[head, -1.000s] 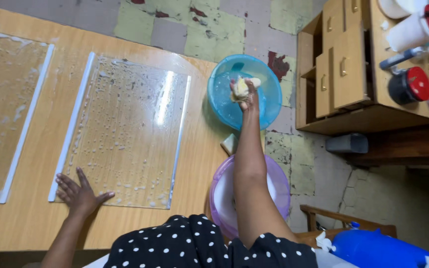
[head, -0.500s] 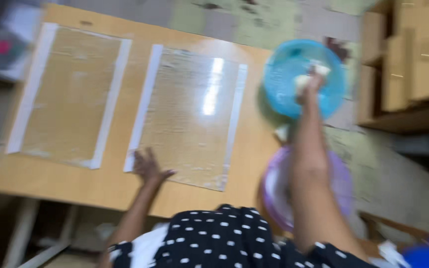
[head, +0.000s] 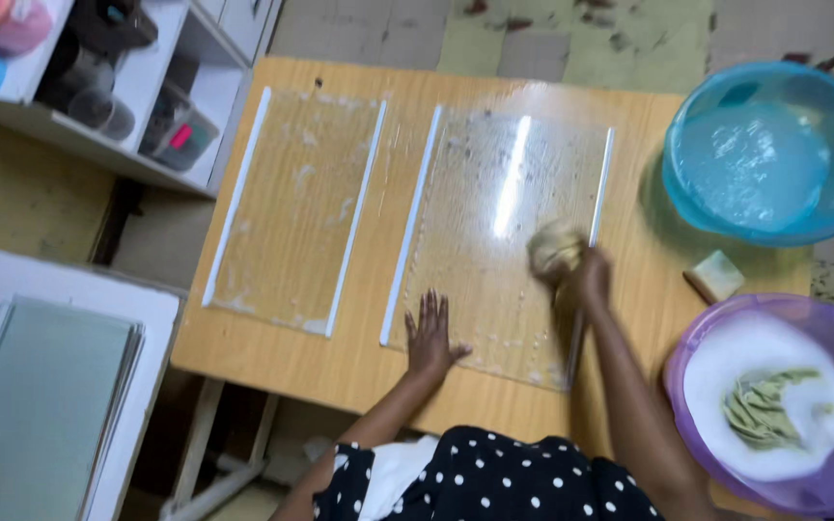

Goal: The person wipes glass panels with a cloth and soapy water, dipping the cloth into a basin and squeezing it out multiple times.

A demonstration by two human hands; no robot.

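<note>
On the left part of the table [head: 359,367] lies a second glass pane [head: 291,207] with white strips along its sides. Past the right edge stands a blue basin [head: 774,154] with water. Near it lies a soap bar [head: 714,276]. At the near right corner stands a purple basin [head: 774,405] with foam and a greenish cloth [head: 764,410].

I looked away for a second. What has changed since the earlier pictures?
The right hand came back from the blue basin with its sponge and now presses it on the near glass pane. The left hand stays flat on that pane; both panes and basins kept their places.
</note>
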